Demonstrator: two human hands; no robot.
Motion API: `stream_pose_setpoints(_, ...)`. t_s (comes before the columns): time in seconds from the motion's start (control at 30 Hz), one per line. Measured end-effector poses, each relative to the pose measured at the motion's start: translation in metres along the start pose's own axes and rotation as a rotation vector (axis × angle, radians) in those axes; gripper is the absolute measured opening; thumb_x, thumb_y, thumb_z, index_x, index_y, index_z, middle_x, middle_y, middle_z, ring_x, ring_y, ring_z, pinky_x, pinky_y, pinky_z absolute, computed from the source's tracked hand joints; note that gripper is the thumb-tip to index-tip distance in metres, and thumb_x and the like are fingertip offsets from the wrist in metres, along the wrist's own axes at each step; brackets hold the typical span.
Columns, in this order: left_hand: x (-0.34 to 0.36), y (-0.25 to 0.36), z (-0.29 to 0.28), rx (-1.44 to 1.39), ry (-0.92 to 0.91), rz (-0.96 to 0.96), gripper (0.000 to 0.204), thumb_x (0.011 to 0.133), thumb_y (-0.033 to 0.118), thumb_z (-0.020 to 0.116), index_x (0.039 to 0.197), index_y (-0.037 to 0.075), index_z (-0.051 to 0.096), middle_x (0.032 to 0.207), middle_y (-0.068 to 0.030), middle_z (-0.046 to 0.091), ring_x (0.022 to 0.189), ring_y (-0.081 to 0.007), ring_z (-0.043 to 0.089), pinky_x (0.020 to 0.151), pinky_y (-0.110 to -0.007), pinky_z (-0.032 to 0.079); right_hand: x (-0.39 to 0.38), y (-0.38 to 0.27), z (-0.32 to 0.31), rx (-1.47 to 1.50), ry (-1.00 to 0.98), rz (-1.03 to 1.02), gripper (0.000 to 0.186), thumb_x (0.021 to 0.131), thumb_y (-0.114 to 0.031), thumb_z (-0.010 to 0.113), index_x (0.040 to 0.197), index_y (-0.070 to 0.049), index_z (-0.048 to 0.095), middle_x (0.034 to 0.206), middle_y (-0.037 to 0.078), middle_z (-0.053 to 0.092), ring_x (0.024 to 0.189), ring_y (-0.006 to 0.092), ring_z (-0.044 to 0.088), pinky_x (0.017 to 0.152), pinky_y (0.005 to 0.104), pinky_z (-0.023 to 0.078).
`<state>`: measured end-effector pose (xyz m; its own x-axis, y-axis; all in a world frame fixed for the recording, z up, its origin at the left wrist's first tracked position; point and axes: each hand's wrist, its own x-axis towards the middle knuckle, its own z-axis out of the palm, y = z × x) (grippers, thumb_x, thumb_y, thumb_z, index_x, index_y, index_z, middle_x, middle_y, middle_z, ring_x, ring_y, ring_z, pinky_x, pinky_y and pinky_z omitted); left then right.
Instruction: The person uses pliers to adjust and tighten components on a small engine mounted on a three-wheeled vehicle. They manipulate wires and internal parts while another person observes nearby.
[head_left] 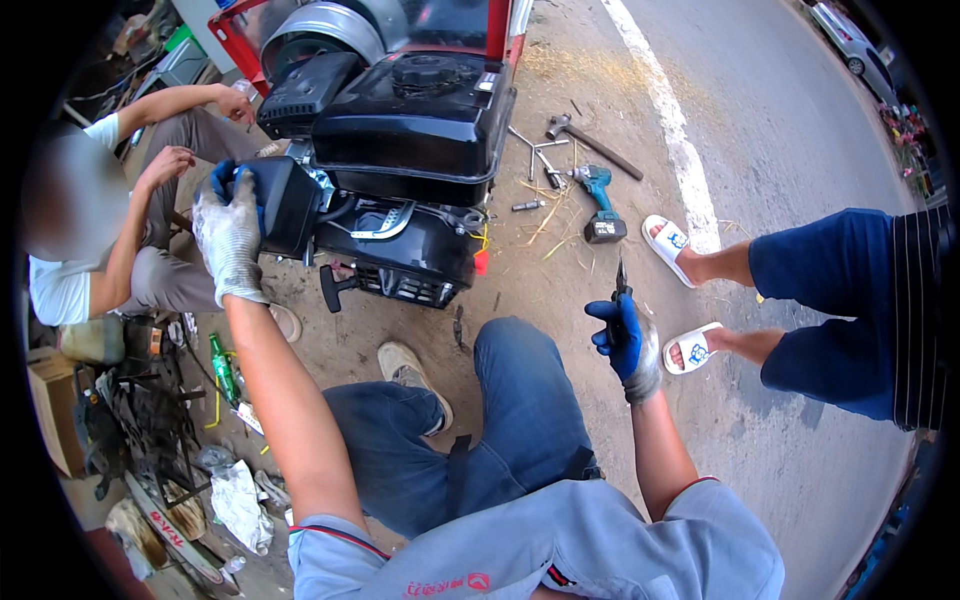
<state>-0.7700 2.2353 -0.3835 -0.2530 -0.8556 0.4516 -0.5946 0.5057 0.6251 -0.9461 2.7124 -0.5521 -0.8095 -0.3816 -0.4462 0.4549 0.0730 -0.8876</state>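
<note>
A small black engine with a fuel tank (pixel 410 120) stands in front of me at the upper middle. My left hand (pixel 230 215), in a white glove with blue coating, is closed around the outer side of a black air filter cover (pixel 285 205) at the engine's left. Part of the fingers is hidden behind the cover. My right hand (pixel 628 345), gloved alike, is held out above the ground at the right. It grips dark needle-nose pliers (pixel 622 285), whose thin tip points away from me. The black pull-start handle (pixel 335 287) sticks out low on the engine.
A hammer (pixel 595 145), a teal cordless impact driver (pixel 600 205) and a socket (pixel 528 206) lie on the ground right of the engine. One person sits at the left, an arm near the engine. Another stands at the right in white slippers (pixel 690 350). Clutter and a green bottle (pixel 222 365) lie lower left.
</note>
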Motion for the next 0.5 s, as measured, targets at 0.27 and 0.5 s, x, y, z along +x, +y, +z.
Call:
stream_pose_setpoints(0.27,0.010,-0.010,0.002,-0.095,-0.060,0.003,0.034,0.097,0.027,0.070,0.121,0.003,0.071,0.099,-0.0053,0.073,0.080,-0.0129,0.062,0.074,-0.029,0.051,-0.012,0.018,-0.040,-0.007,-0.017,0.056,0.059,0.105,-0.051,0.050,0.107,0.003,0.074,0.077,0.008,0.067,0.062,0.0148,0.066,0.053,0.0252,0.049)
stream_pose_setpoints(0.5,0.012,0.019,-0.006,0.313,-0.070,0.335,0.036,0.097,0.036,0.066,0.122,0.011,0.070,0.113,-0.0190,0.073,0.103,-0.0366,0.070,0.088,-0.046,0.053,-0.015,0.015,-0.045,-0.020,0.051,0.078,0.059,0.106,-0.050,0.050,0.107,0.003,0.074,0.068,0.003,0.058,0.058,0.0141,0.064,0.052,0.0237,0.047)
